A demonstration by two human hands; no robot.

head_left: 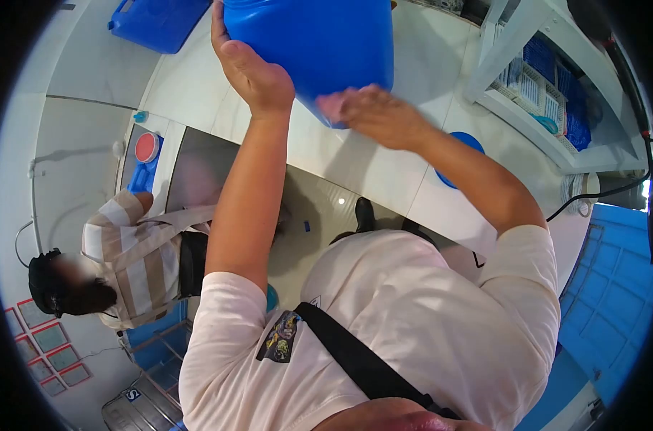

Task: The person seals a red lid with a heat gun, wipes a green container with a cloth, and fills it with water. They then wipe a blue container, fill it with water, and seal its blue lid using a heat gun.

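Note:
Against the left side of a large blue plastic container [319, 50], my left hand [258, 79] lies with its palm on the wall and its fingers stretched upward. The fingertips are partly cut off by the top edge of the view. My right hand [376, 115] is at the container's lower corner, its fingers smeared by motion. Whether it holds anything cannot be made out. The container is over the white tiled counter [420, 108], and its top lies outside the view.
Another blue container [157, 25] is at upper left. A round blue lid [459, 154] lies under my right forearm. A white rack with baskets [549, 93] stands at right. At left a person in a striped shirt [136, 258] stands by a red-topped item [147, 147].

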